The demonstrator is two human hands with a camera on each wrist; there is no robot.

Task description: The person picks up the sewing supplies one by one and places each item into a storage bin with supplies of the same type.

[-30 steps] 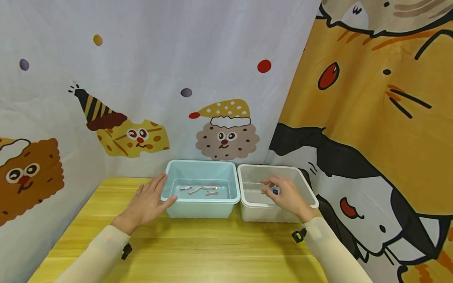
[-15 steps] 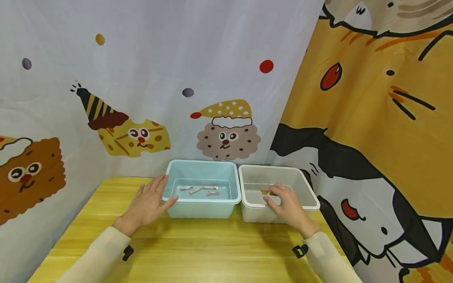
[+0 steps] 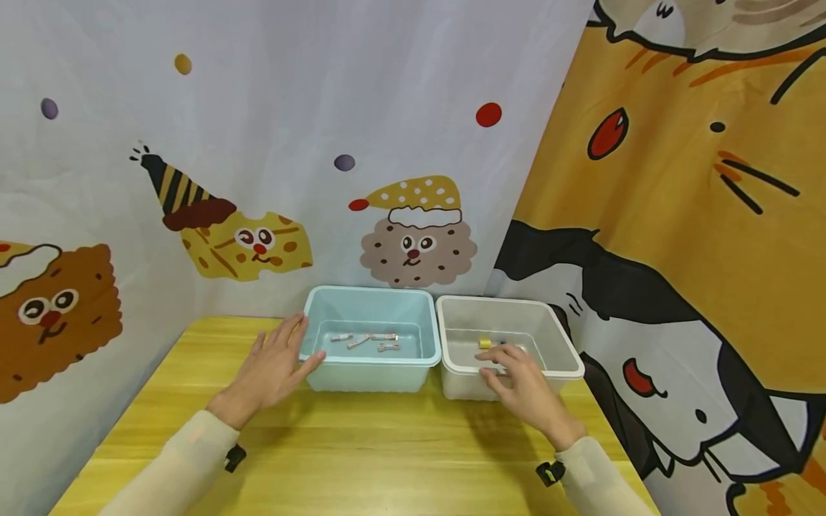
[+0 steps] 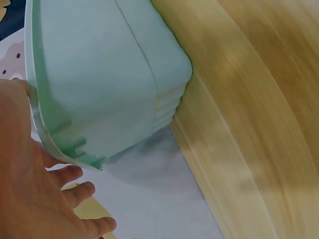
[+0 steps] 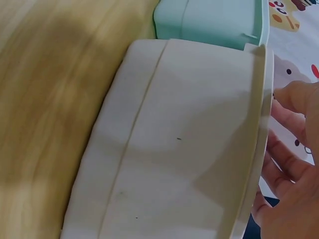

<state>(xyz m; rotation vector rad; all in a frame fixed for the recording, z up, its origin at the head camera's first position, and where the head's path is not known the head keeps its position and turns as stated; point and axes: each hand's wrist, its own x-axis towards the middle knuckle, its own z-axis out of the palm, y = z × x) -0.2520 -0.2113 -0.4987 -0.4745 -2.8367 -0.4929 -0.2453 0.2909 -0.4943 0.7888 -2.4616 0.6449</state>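
My left hand (image 3: 264,376) lies with fingers spread along the left rim of the light blue bin (image 3: 371,378). In the left wrist view, the fingers (image 4: 79,194) reach past the bin's corner. Several small pinkish strips (image 3: 373,337) lie on that bin's floor. Over the front rim of the off-white bin (image 3: 461,387) is my right hand (image 3: 525,390), thumb and forefinger loosely bent and apart, with nothing seen between them. Just beyond its fingertips, a small yellow cylinder-like piece (image 3: 485,344) lies in the bin, with a small dark bluish piece (image 3: 502,342) beside it, partly hidden.
Both bins stand side by side at the back of a wood-grain table (image 3: 361,451). A white cartoon-printed curtain (image 3: 258,143) hangs right behind them. A black object (image 3: 609,394) stands along the right side of the off-white bin.
My right hand has drawn back slightly toward the front rim, and the yellow piece beyond its fingers shows more fully. My left hand has stayed at the blue bin.
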